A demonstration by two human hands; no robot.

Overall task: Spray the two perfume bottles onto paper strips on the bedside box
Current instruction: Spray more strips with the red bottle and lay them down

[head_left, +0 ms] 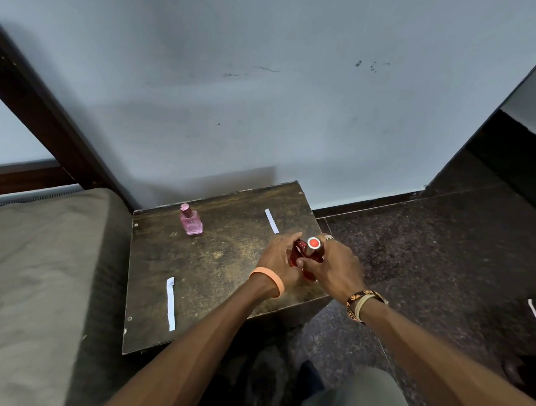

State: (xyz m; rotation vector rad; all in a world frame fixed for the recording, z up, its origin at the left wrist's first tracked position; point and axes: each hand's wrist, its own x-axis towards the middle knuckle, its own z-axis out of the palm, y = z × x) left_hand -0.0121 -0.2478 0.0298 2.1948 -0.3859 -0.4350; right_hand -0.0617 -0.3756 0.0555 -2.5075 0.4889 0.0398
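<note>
A red perfume bottle (299, 252) with a silver, red-topped cap (313, 243) is held over the right side of the dark bedside box (220, 265). My left hand (281, 260) grips the bottle's body from the left. My right hand (332, 266) curls round the cap end from the right. A pink perfume bottle (190, 220) stands upright and capped near the box's back left. One white paper strip (171, 303) lies at the front left, another paper strip (272, 221) at the back right, just beyond my left fingertips.
A bed with an olive mattress (41, 286) borders the box on the left, its dark wooden frame (45, 113) rising behind. A pale wall stands behind. Dark speckled floor (429, 252) spreads to the right, with a third white strip (535, 311) lying on it.
</note>
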